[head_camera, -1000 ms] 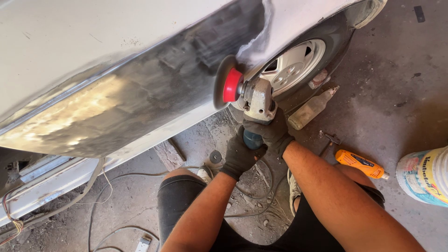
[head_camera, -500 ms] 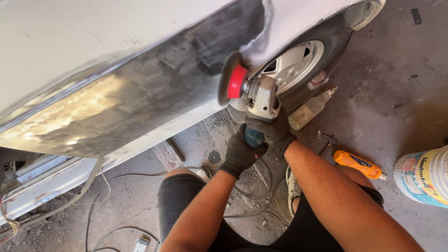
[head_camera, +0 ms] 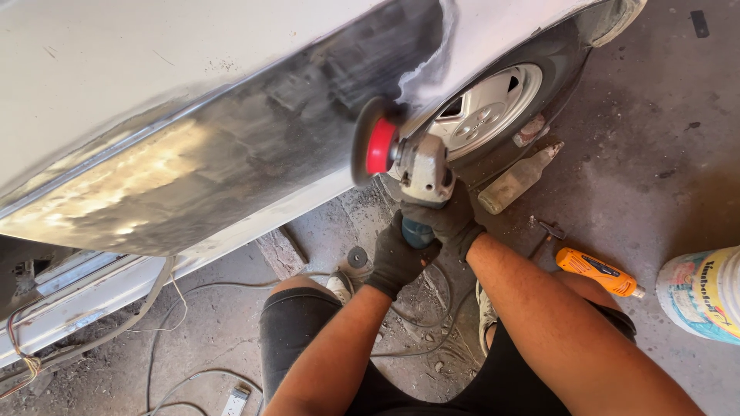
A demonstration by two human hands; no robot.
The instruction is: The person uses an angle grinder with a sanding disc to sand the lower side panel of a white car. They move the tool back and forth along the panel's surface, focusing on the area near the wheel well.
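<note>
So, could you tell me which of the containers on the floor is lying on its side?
The dusty clear bottle beside the car wheel lies on its side, nozzle pointing away from the person. The white bucket at the right edge stands upright.

a car body workshop: sanded car panel (head_camera: 231,162), wheel (head_camera: 486,108), dusty concrete floor (head_camera: 655,139), loose cables (head_camera: 177,377).

A labelled white round bucket (head_camera: 703,293) stands at the right edge.
</note>
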